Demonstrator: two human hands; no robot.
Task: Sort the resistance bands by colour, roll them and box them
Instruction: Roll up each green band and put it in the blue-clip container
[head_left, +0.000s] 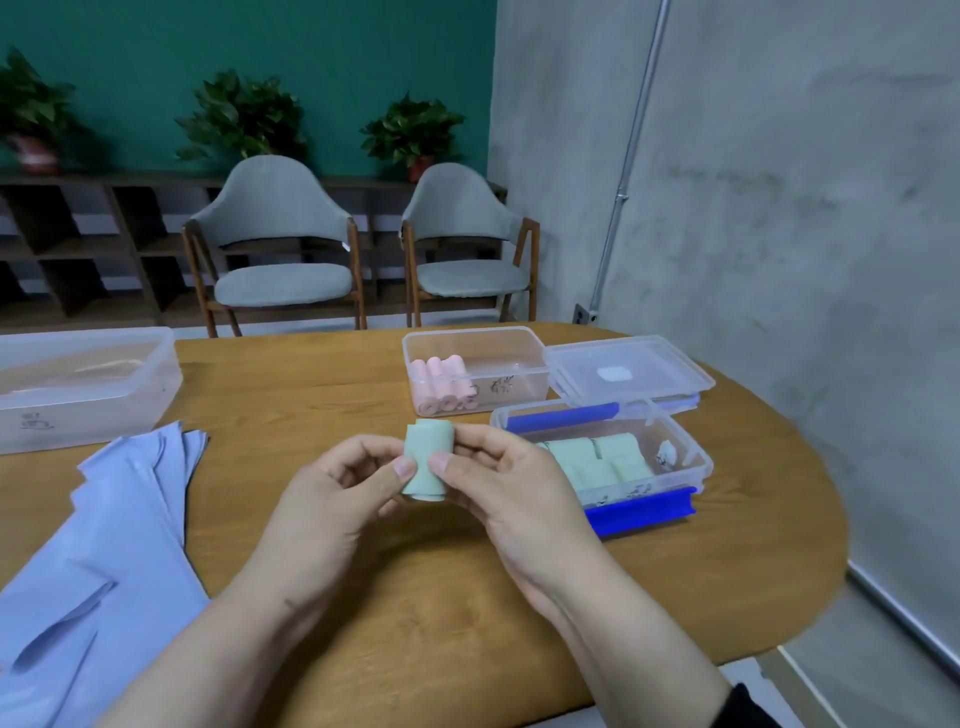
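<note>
Both grips, left hand (332, 488) and right hand (511, 483), pinch a nearly rolled green band (425, 462) at counter centre; green box (670, 457) at three o'clock looks part-filled, blue bands (104, 545) at eight o'clock unrolled.

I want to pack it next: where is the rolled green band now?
In the head view, the rolled green band is at centre, above the table, pinched between left hand and right hand, left of the green-roll box.

**Non-task surroundings**

Oval wooden table (363, 597). Beyond it, two grey upholstered wooden-framed chairs (280, 244), side by side. Behind them, dark wooden shelving (78, 244) bearing three potted green plants (244, 117), against teal wall (311, 52). Grey concrete wall (779, 182) at right, with metal conduit (631, 156).
</note>
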